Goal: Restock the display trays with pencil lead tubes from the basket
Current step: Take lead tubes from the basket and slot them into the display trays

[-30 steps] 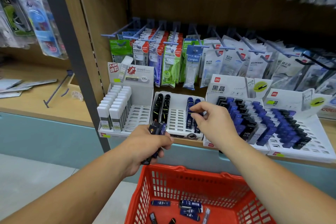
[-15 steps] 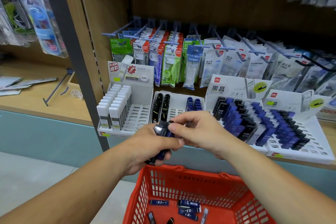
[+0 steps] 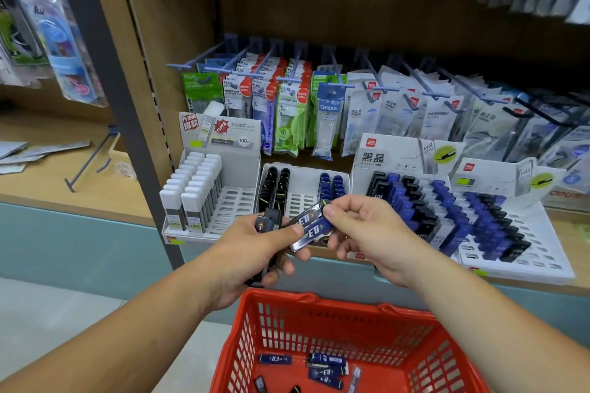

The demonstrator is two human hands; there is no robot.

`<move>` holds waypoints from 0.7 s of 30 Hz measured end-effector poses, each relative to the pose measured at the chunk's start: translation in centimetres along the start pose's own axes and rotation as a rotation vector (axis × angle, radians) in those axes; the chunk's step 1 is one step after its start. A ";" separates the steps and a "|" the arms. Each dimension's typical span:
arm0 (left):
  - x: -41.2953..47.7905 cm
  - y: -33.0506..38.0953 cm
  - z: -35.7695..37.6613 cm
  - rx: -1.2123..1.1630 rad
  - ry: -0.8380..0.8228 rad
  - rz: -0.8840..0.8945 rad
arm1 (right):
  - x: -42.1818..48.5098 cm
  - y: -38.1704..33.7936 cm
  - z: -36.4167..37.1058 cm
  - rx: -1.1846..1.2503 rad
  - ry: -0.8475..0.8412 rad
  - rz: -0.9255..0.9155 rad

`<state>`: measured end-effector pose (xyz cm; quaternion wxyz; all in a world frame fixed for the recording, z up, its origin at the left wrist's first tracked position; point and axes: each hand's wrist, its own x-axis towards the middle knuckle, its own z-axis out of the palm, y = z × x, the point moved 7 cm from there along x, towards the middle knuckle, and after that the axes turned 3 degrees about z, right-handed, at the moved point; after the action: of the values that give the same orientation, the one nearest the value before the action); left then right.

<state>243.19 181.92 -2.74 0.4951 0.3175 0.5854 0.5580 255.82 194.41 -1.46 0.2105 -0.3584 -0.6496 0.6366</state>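
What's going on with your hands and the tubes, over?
Left hand grips a bundle of lead tubes. Right hand pinches two blue tubes at its top. More tubes lie in the red basket. Nothing blocks the tray.

1. The left hand (image 3: 252,252) is bare, its back, knuckles and fingers uncovered from fingertip to wrist.
2. Its thumbnail (image 3: 298,229) is short and plain, cut close to the fingertip.
3. The right hand (image 3: 367,233) is bare as well, with fine creases across the knuckles and a short, plain nail on the index finger.
4. The left forearm (image 3: 127,338) is bare, smooth skin along all of its visible length, down to the lower left corner.
5. The right forearm (image 3: 479,322) is likewise bare skin to the lower right edge.
6. Both wrists are uncovered, and the wide lens makes the forearms look broad near the bottom.
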 end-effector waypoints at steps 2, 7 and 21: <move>0.0 -0.1 0.1 0.018 -0.003 -0.002 | -0.1 0.1 -0.2 0.034 -0.003 0.000; 0.1 0.1 0.3 0.023 0.016 0.017 | -0.4 0.1 -0.5 0.106 -0.003 0.007; -0.3 -0.1 -2.0 0.193 0.122 -0.019 | 0.1 -1.0 -2.1 -0.009 0.201 -0.075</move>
<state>241.43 180.91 -3.04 0.4309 0.3236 0.6685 0.5126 257.15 195.96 -0.32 0.2967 -0.3968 -0.6410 0.5861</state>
